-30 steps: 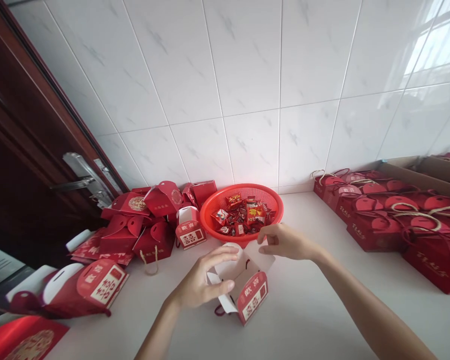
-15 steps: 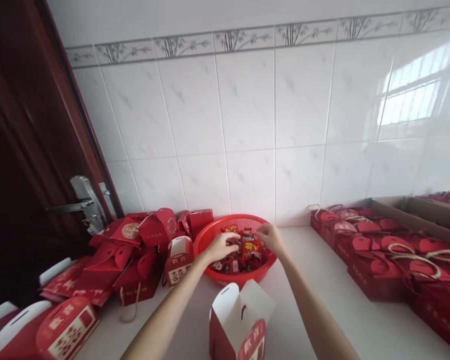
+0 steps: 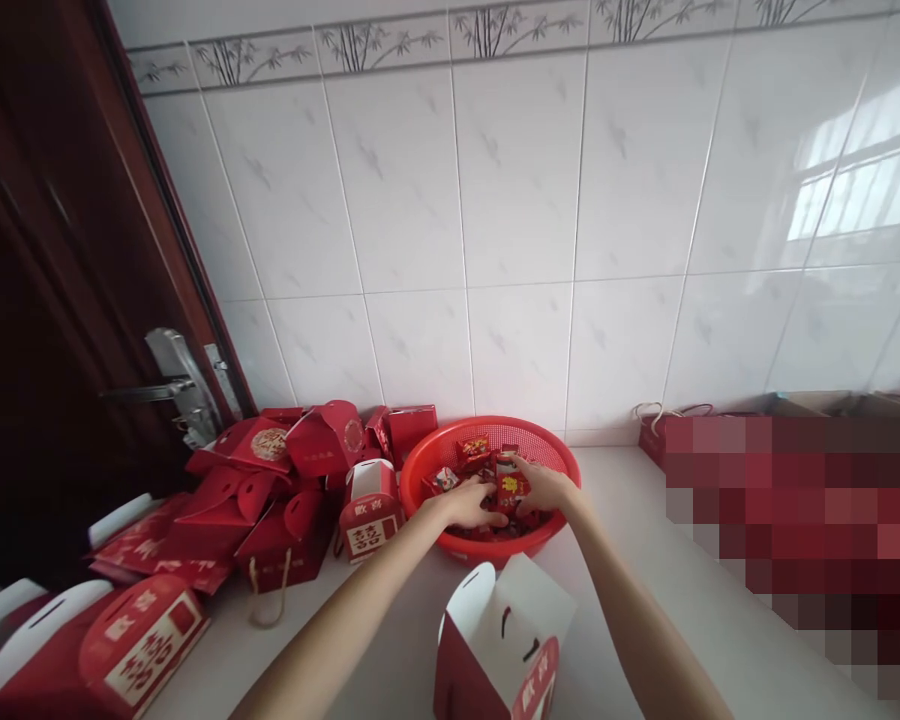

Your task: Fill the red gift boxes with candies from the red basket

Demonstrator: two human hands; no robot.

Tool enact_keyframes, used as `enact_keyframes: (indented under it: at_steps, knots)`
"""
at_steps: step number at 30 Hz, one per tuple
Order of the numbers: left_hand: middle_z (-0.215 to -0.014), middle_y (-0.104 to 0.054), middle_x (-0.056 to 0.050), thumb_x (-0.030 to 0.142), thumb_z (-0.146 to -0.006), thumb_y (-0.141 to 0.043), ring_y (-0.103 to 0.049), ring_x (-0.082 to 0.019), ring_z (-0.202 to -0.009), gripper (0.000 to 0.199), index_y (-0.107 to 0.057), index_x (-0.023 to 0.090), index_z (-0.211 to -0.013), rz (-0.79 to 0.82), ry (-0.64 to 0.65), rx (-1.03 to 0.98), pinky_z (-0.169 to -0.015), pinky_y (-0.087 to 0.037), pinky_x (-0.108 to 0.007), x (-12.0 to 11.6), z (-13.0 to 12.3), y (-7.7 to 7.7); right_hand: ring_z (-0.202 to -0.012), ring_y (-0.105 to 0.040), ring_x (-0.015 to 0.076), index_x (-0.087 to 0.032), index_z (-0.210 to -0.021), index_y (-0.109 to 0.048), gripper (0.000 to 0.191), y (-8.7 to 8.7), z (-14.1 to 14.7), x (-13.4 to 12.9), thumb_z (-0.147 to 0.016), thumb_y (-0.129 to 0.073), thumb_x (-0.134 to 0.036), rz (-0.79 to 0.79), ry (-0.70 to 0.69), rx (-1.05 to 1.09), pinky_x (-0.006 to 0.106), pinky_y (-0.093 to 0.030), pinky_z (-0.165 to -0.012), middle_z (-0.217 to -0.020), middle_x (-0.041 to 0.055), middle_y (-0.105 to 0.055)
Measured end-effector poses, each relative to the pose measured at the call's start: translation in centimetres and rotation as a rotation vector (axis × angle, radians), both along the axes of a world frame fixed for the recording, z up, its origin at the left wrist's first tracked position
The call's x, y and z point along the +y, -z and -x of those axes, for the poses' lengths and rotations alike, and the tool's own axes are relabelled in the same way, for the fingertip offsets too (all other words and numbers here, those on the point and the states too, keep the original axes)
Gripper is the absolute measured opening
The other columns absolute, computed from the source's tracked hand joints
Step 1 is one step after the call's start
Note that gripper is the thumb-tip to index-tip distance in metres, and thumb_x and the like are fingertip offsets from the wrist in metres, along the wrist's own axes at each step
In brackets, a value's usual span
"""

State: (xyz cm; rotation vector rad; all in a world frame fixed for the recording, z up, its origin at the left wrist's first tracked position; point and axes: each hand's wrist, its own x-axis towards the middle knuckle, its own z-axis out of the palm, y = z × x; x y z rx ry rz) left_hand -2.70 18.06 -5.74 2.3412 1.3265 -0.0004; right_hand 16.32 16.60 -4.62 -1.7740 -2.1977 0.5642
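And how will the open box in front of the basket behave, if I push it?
The open box is probably light, as its walls look like thin card. Its raised, unsupported flaps may bend easily; its boxy shape suggests sliding rather than rolling.

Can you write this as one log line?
left hand: in red basket | right hand: at yellow-marked packet, grip unclear | open box: nearer camera
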Motion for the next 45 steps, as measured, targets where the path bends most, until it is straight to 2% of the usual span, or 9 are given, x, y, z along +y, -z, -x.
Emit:
enact_keyframes:
  at_steps: [6, 13, 18, 23, 28, 31, 40, 43, 45]
  knots:
    - [-0.154, -0.036, -0.02, 0.066, -0.065, -0.071, -0.031, -0.044, -0.142, 0.09, -0.05, 0.022, -0.141, 0.051, -0.001, 0.111, -0.11, -0.033, -0.055, -0.2, 0.1, -0.2, -0.108, -0.062, 0.0321, -0.026, -0.134, -0.056, 0.079, 0.1, -0.3, -0.2, -0.06, -0.081, -0.023, -0.045, 0.034, 0.067, 0.033, -0.046, -0.078, -0.118, 0.0099, -0.068]
    - [-0.131, -0.059, -0.013, 0.056, -0.061, -0.077, -0.053, -0.039, -0.122, 0.055, -0.073, 0.024, -0.104, 0.014, 0.015, 0.098, -0.097, -0.047, -0.043, -0.5, -0.1, -0.8, -0.102, -0.063, 0.0248, -0.021, -0.125, -0.058, 0.052, 0.1, -0.2, -0.3, -0.076, -0.07, -0.03, -0.159, 0.238, 0.251, 0.029, -0.045, -0.07, -0.115, 0.0086, -0.068]
    - [-0.092, -0.073, -0.007, 0.047, -0.062, -0.079, -0.068, -0.029, -0.09, 0.031, -0.074, 0.022, -0.08, -0.023, -0.014, 0.011, -0.074, -0.051, -0.031, -0.6, -0.3, -0.9, -0.094, -0.065, 0.0238, -0.02, -0.128, -0.054, 0.053, 0.2, 0.0, -0.1, -0.078, -0.066, -0.032, -0.195, 0.317, 0.347, 0.03, -0.046, -0.068, -0.112, 0.009, -0.069]
    - [-0.061, -0.068, 0.0, 0.031, -0.064, -0.077, -0.066, -0.02, -0.062, 0.013, -0.069, 0.021, -0.064, -0.04, -0.05, -0.076, -0.055, -0.045, -0.025, -0.6, -0.2, -1.0, -0.096, -0.065, 0.0246, -0.021, -0.128, -0.054, 0.052, 0.0, -0.1, -0.1, -0.079, -0.064, -0.031, -0.229, 0.348, 0.399, 0.032, -0.048, -0.074, -0.11, 0.0081, -0.07]
    - [-0.066, -0.072, -0.002, 0.015, -0.062, -0.072, -0.068, -0.022, -0.071, 0.005, -0.069, 0.019, -0.064, -0.15, -0.141, -0.164, -0.062, -0.046, -0.026, -0.4, 0.1, -0.9, -0.096, -0.066, 0.025, -0.02, -0.129, -0.055, 0.054, -0.1, -0.1, -0.2, -0.077, -0.065, -0.027, -0.223, 0.342, 0.42, 0.031, -0.049, -0.073, -0.108, 0.0082, -0.07]
    - [-0.078, -0.076, -0.002, 0.011, -0.065, -0.067, -0.07, -0.022, -0.081, 0.014, -0.074, 0.02, -0.074, -0.179, -0.166, -0.254, -0.071, -0.049, -0.027, -0.2, 0.2, -0.9, -0.102, -0.065, 0.0257, -0.02, -0.131, -0.054, 0.056, 0.0, -0.2, -0.2, -0.077, -0.065, -0.024, -0.222, 0.327, 0.427, 0.031, -0.05, -0.077, -0.115, 0.009, -0.069]
    - [-0.089, -0.077, -0.006, 0.015, -0.077, -0.057, -0.071, -0.022, -0.083, 0.021, -0.075, 0.016, -0.087, -0.237, -0.191, -0.547, -0.077, -0.054, -0.03, 0.1, 0.7, -1.0, -0.12, -0.055, 0.0328, -0.017, -0.121, -0.063, 0.056, 0.5, -0.1, 0.2, -0.066, -0.063, -0.006, -0.287, 0.236, 0.432, 0.042, -0.046, -0.096, -0.124, 0.0133, -0.064]
    - [-0.096, -0.077, -0.008, 0.017, -0.078, -0.058, -0.071, -0.022, -0.087, 0.021, -0.074, 0.015, -0.091, -0.245, -0.188, -0.62, -0.08, -0.055, -0.031, 0.2, 0.8, -0.8, -0.127, -0.05, 0.0294, -0.02, -0.121, -0.063, 0.049, 0.3, 0.0, 0.3, -0.073, -0.061, -0.01, -0.351, 0.17, 0.471, 0.042, -0.041, -0.104, -0.133, 0.0112, -0.059]
    - [-0.095, -0.076, -0.008, 0.018, -0.079, -0.059, -0.071, -0.022, -0.087, 0.02, -0.073, 0.015, -0.092, -0.237, -0.172, -0.659, -0.081, -0.055, -0.032, 0.3, 0.8, -0.8, -0.117, -0.058, 0.0241, -0.021, -0.117, -0.065, 0.037, 0.2, 0.0, 0.2, -0.081, -0.06, -0.017, -0.344, 0.08, 0.505, 0.037, -0.046, -0.099, -0.124, 0.008, -0.065]
